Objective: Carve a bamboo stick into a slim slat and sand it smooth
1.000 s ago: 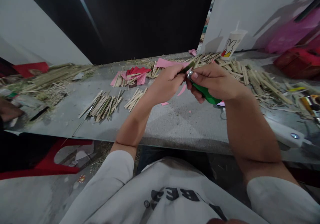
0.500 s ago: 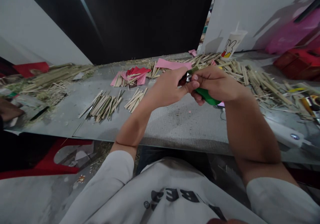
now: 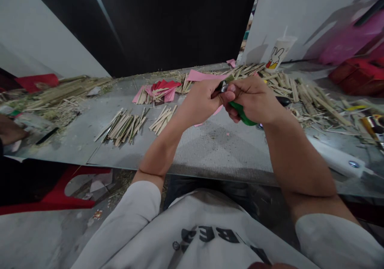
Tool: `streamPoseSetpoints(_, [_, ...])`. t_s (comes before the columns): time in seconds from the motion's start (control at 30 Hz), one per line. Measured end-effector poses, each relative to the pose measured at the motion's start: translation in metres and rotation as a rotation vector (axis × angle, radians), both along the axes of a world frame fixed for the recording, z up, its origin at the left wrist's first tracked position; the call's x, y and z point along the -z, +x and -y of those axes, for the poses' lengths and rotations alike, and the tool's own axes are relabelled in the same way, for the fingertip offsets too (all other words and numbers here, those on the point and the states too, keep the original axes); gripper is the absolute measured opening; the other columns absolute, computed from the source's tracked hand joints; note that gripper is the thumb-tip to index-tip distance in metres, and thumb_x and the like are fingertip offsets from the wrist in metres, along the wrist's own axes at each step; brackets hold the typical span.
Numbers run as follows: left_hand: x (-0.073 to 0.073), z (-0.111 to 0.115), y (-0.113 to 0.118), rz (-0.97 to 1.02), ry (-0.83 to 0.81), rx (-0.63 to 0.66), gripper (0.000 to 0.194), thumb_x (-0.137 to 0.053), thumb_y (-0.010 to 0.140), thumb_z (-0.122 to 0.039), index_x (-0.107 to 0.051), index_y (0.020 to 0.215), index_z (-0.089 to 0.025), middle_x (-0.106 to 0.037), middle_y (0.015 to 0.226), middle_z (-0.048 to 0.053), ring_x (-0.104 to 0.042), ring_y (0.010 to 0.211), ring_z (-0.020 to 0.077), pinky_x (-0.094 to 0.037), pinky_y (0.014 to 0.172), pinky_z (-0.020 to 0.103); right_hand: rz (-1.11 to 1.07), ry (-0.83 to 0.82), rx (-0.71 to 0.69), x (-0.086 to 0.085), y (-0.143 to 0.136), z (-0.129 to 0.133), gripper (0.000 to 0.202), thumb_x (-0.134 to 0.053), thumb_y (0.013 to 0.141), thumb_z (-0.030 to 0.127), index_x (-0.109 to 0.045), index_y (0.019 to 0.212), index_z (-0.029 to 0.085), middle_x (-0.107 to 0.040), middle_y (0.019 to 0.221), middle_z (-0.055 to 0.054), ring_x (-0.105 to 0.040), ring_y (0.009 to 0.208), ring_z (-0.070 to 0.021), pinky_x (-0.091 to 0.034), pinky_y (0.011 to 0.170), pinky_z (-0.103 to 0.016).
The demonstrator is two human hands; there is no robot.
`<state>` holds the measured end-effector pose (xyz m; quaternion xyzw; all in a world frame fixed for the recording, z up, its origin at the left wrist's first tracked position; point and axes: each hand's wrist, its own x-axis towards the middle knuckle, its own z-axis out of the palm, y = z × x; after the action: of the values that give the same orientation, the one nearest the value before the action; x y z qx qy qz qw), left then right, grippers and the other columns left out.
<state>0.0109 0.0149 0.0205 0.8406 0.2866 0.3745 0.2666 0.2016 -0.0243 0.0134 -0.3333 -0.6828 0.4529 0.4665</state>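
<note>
My left hand [image 3: 201, 101] and my right hand [image 3: 253, 99] are closed together above the table, thumbs meeting. From under my right hand shows a smooth green part [image 3: 244, 115], looking like a tool's handle, with my fingers wrapped round it. A small shiny metal part [image 3: 224, 87] sticks out between the two thumbs. Just above it is the end of a greenish bamboo strip [image 3: 230, 78]. The fingers of my left hand are curled at the metal part, and what they grip is mostly hidden.
Bundles of thin bamboo sticks [image 3: 124, 128] lie left on the grey table [image 3: 210, 153], with red and pink paper [image 3: 165, 88] behind. Bamboo scraps [image 3: 312, 101] cover the right side, near a paper cup [image 3: 279, 55] and white power strip [image 3: 339, 159]. Another person's hand [image 3: 10, 131] is far left.
My hands have turned slightly and shifted a little left, and the shiny part is now less exposed. Pink paper and a dark rounded end now show beside my hands.
</note>
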Motion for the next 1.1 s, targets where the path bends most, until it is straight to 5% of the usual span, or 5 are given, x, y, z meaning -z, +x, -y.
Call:
streamPoseSetpoints(0.17, [-0.0027, -0.0028, -0.0033, -0.026, -0.019, 0.053, 0.063, -0.078, 0.097, -0.076, -0.056, 0.072, -0.023, -0.053, 0.071, 0.001, -0.046, 0.07, 0.0163, -0.032, 0.067, 0.034, 0.011, 0.05, -0.024, 0.003, 0.0026, -0.0018, 0.047, -0.07, 0.113, 0.039, -0.056, 0.071, 0.024, -0.054, 0.054, 0.001, -0.05, 0.042, -0.0122, -0.045, 0.035, -0.025])
streamPoseSetpoints(0.47, [-0.0021, 0.0007, -0.0062, -0.03, 0.002, 0.047, 0.053, -0.081, 0.098, -0.066, -0.06, 0.075, -0.023, -0.051, 0.07, 0.0, -0.045, 0.071, 0.0174, -0.033, 0.066, 0.034, 0.023, -0.038, -0.135, 0.0025, 0.0007, -0.0047, 0.059, -0.086, 0.1, 0.063, -0.053, 0.069, 0.025, -0.053, 0.055, 0.003, -0.049, 0.04, -0.0129, -0.045, 0.032, -0.027])
streamPoseSetpoints(0.67, [-0.0017, -0.0045, -0.0048, 0.004, -0.06, 0.086, 0.058, -0.08, 0.099, -0.068, -0.057, 0.072, -0.022, -0.054, 0.071, 0.001, -0.048, 0.071, 0.016, -0.034, 0.067, 0.033, 0.014, 0.096, 0.012, 0.0043, -0.0007, 0.0005, 0.057, -0.075, 0.11, 0.063, -0.057, 0.072, 0.024, -0.054, 0.056, 0.002, -0.047, 0.042, -0.0127, -0.043, 0.036, -0.027])
streamPoseSetpoints(0.9, [-0.0014, -0.0007, -0.009, -0.009, -0.099, 0.17, 0.052, -0.084, 0.096, -0.066, -0.06, 0.081, -0.022, -0.051, 0.072, -0.001, -0.045, 0.069, 0.0145, -0.034, 0.066, 0.032, 0.04, -0.026, -0.196, 0.0048, 0.0046, -0.0042, 0.061, -0.081, 0.103, 0.069, -0.054, 0.071, 0.025, -0.048, 0.056, 0.002, -0.046, 0.043, -0.013, -0.043, 0.035, -0.028])
streamPoseSetpoints(1.1, [-0.004, -0.0004, -0.0086, -0.046, -0.029, 0.106, 0.064, -0.078, 0.095, -0.079, -0.055, 0.075, -0.022, -0.041, 0.069, -0.003, -0.042, 0.067, 0.0136, -0.034, 0.066, 0.031, 0.023, -0.037, -0.173, 0.0059, 0.0029, -0.004, 0.058, -0.083, 0.102, 0.066, -0.056, 0.073, 0.025, -0.048, 0.057, 0.002, -0.045, 0.043, -0.0135, -0.045, 0.035, -0.029])
